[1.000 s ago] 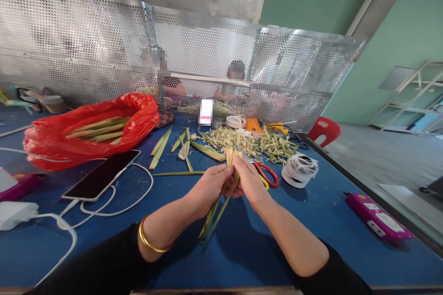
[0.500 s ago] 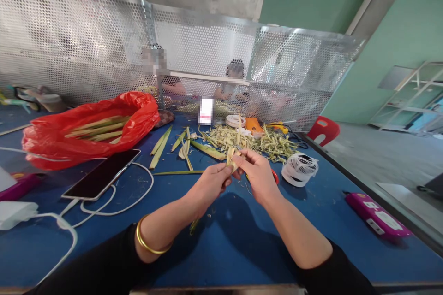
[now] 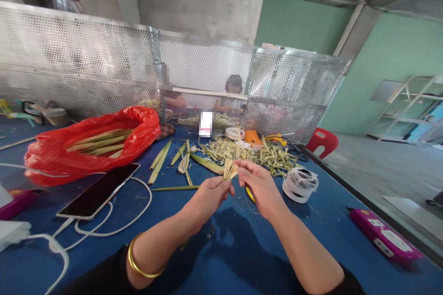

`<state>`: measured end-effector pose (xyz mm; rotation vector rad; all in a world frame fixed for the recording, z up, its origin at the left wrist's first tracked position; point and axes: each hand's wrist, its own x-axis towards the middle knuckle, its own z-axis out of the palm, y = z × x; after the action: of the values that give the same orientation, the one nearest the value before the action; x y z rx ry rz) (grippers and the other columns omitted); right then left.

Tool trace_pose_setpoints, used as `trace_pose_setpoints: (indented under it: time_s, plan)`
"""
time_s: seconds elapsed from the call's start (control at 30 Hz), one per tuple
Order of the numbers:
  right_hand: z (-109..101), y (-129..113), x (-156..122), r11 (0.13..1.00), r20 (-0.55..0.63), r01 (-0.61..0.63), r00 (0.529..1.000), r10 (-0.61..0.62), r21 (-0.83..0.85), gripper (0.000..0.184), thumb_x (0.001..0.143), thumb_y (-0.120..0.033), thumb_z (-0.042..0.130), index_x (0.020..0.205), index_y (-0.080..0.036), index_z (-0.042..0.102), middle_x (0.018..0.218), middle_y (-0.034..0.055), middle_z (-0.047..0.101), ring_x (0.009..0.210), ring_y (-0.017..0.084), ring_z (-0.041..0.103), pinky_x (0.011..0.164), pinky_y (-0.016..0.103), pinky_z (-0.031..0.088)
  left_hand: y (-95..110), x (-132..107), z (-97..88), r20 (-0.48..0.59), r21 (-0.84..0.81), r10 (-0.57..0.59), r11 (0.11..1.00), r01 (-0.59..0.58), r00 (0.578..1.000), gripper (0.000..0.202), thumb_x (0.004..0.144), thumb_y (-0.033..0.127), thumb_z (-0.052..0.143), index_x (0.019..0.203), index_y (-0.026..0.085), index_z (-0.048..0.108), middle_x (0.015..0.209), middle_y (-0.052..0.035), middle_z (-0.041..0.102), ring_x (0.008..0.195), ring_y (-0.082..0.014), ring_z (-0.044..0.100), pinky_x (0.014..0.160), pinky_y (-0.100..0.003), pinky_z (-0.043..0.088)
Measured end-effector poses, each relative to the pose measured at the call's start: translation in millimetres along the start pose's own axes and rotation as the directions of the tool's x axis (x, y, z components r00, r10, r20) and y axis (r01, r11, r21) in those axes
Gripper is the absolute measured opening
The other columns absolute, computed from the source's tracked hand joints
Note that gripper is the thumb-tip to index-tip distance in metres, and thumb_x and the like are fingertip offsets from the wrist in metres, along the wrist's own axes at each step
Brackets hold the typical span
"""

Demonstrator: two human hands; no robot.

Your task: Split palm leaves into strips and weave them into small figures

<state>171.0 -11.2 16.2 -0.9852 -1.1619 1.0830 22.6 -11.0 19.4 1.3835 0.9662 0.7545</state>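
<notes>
My left hand (image 3: 209, 196) and my right hand (image 3: 260, 187) meet above the blue table (image 3: 221, 249), both pinched on the same short bundle of pale green leaf strips (image 3: 229, 170). The strip ends fan upward between the two sets of fingertips. A gold bangle (image 3: 138, 262) circles my left wrist. Just under my right hand a bit of the scissors' yellow handle (image 3: 249, 193) shows.
A red plastic bag (image 3: 86, 147) of long leaves lies at left, with a phone (image 3: 100, 190) and white cable (image 3: 114, 226) beside it. Leaf scraps (image 3: 252, 150) pile ahead; a white spool (image 3: 300, 183) and purple box (image 3: 384, 238) sit right. Two people sit behind the perforated metal screen (image 3: 207, 78).
The long strips that hung below my hands a second ago have been drawn up and shortened. My hands have stayed together while the camera tilted upward.
</notes>
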Motion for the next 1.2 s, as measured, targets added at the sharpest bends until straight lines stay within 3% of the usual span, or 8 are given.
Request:
trace_pose_setpoints:
  time_s: [0.17, 0.27, 0.43, 0.6, 0.9, 1.1, 1.2]
  plan:
    - [5.4, 3.5, -2.0, 1.000, 0.036, 0.024, 0.999, -0.024, -0.010, 0.016, 0.071, -0.031, 0.070, 0.071, -0.016, 0.064, 0.053, -0.0047, 0.049, 0.049, 0.010, 0.045, 0.053, 0.024, 0.035, 0.6, 1.1, -0.8, 0.063, -0.065, 0.005, 0.998, -0.001, 0.998, 0.040, 0.077, 0.057, 0.051, 0.067, 0.018, 0.050, 0.047, 0.0109, 0.022, 0.040, -0.0049, 0.014, 0.042, -0.022, 0.012]
    - [7.9, 3.8, -3.5, 1.000, 0.021, 0.028, 0.999, -0.027, -0.015, 0.023, 0.072, -0.033, 0.069, 0.060, -0.017, 0.057, 0.050, -0.0054, 0.046, 0.047, 0.010, 0.045, 0.051, 0.024, 0.035, -0.6, 0.9, 0.1, 0.091, -0.059, 0.007, 0.998, -0.001, 0.996, 0.044, 0.074, 0.062, 0.052, 0.068, 0.018, 0.051, 0.046, 0.0112, 0.022, 0.040, -0.0046, 0.014, 0.042, -0.022, 0.011]
    - [9.1, 2.1, -4.6, 1.000, 0.000, -0.002, 1.000, 0.002, -0.017, 0.025, 0.069, -0.037, 0.071, 0.061, -0.017, 0.058, 0.050, -0.0060, 0.044, 0.046, 0.009, 0.042, 0.048, 0.023, 0.032, -2.9, 0.3, 0.1, 0.107, -0.052, 0.035, 0.998, -0.030, 0.994, 0.044, 0.076, 0.060, 0.052, 0.068, 0.017, 0.052, 0.048, 0.0103, 0.023, 0.041, -0.0045, 0.015, 0.042, -0.022, 0.011]
    - [6.9, 7.1, -3.7, 0.999, 0.059, -0.041, 0.997, 0.041, -0.002, 0.031, 0.072, -0.043, 0.067, 0.059, -0.016, 0.059, 0.047, -0.0058, 0.042, 0.042, 0.009, 0.041, 0.046, 0.024, 0.030, -1.2, 0.4, 0.3, 0.140, -0.049, -0.006, 0.999, 0.013, 0.990, 0.044, 0.077, 0.059, 0.051, 0.069, 0.016, 0.053, 0.048, 0.0101, 0.025, 0.040, -0.0045, 0.016, 0.042, -0.023, 0.012]
    - [7.1, 6.7, -3.0, 0.999, -0.033, 0.039, 0.999, -0.040, -0.035, 0.024, 0.072, -0.038, 0.068, 0.062, -0.016, 0.066, 0.048, -0.0045, 0.043, 0.049, 0.010, 0.037, 0.050, 0.025, 0.029, 1.1, -3.1, -2.3, 0.173, -0.063, -0.021, 0.998, 0.032, 0.985, 0.055, 0.077, 0.067, 0.041, 0.069, 0.015, 0.056, 0.047, 0.0092, 0.030, 0.038, -0.0044, 0.017, 0.040, -0.022, 0.011]
    - [4.4, 8.7, -0.7, 1.000, -0.041, 0.026, 0.999, -0.026, -0.004, 0.028, 0.072, -0.038, 0.067, 0.055, -0.016, 0.062, 0.047, -0.0037, 0.043, 0.049, 0.011, 0.039, 0.052, 0.026, 0.032, 4.1, -0.2, -0.8, 0.073, -0.023, -0.032, 0.999, 0.034, 0.997, 0.050, 0.078, 0.061, 0.043, 0.088, 0.015, 0.059, 0.055, 0.0028, 0.055, 0.034, -0.0068, 0.039, 0.034, -0.021, 0.024]
    - [3.7, 8.1, -1.0, 1.000, -0.017, 0.010, 1.000, -0.010, 0.020, 0.027, 0.071, -0.037, 0.069, 0.056, -0.016, 0.060, 0.048, -0.0043, 0.043, 0.050, 0.010, 0.039, 0.054, 0.026, 0.032, 3.1, 1.2, -1.4, 0.086, -0.015, -0.035, 0.999, 0.037, 0.996, 0.047, 0.078, 0.058, 0.044, 0.088, 0.015, 0.060, 0.057, 0.0018, 0.057, 0.033, -0.0063, 0.038, 0.034, -0.020, 0.022]
